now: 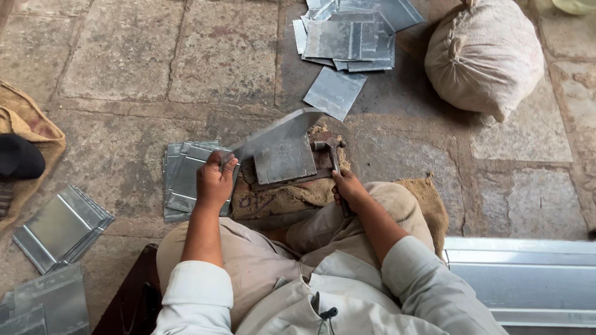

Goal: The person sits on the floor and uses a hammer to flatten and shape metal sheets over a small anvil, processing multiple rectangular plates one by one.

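My left hand (214, 181) grips the near-left corner of a bent grey metal sheet (280, 147), which rests on a rusty iron block (323, 162) set on burlap sacking (279, 200). My right hand (347, 188) holds the handle of a hammer (329, 147); its head lies on the block just right of the sheet. I sit on the stone floor with my knees on either side of the sacking.
A stack of folded metal sheets (183, 177) lies left of the block, more sheets (351, 37) are piled at the top, others (59, 226) at the left. A filled white sack (484, 56) sits top right, a long metal panel (528, 279) lower right, a burlap bag (25, 130) at far left.
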